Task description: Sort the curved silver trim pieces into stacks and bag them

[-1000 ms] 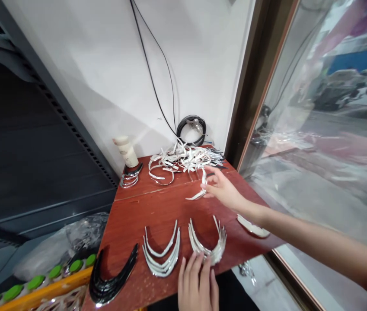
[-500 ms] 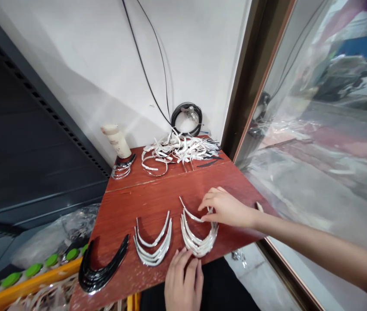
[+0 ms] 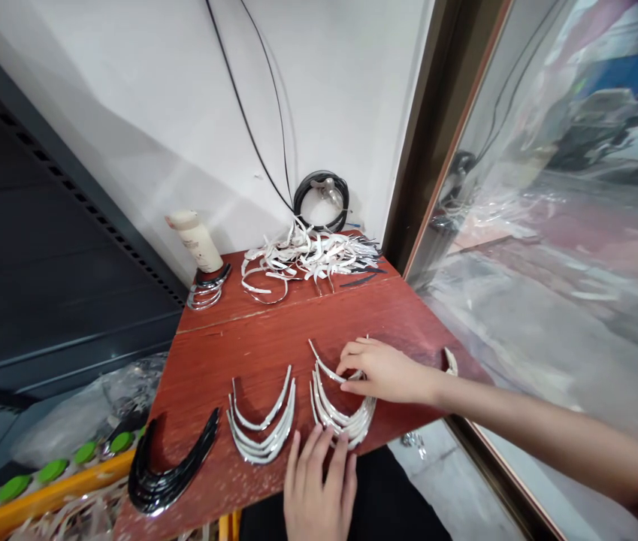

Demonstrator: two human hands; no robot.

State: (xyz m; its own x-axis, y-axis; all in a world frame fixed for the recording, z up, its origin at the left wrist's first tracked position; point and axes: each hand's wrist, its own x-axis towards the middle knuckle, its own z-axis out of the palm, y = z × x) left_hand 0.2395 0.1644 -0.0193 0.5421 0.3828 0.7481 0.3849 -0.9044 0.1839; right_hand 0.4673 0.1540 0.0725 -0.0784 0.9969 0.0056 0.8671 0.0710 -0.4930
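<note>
On the red-brown table [image 3: 262, 330], several U-shaped white strips [image 3: 346, 421] with shiny edges lie nested in a stack. My left hand [image 3: 322, 481] is at the near edge, its fingers spread and stretched out, fingertips touching the front of this stack. Over the stack's far side, my right hand [image 3: 380, 368] has thumb and fingers pinched on one white curved strip [image 3: 327, 368], whose free end points up and left. Left of them sits a second stack of white curved strips [image 3: 262, 453], and farther left a stack of black curved strips [image 3: 166, 485].
A loose pile of white strips [image 3: 319, 255] lies at the back, before a coiled black cable [image 3: 319, 222] by the wall. A white bottle [image 3: 200, 244] leans at the back left beside silver curved pieces [image 3: 204, 297]. A glass panel [image 3: 521, 300] borders the right.
My left hand has moved slightly up onto the stack's front, its fingers spreading wider. My right hand stays at the curved strip, which has come a little closer to the stack.
</note>
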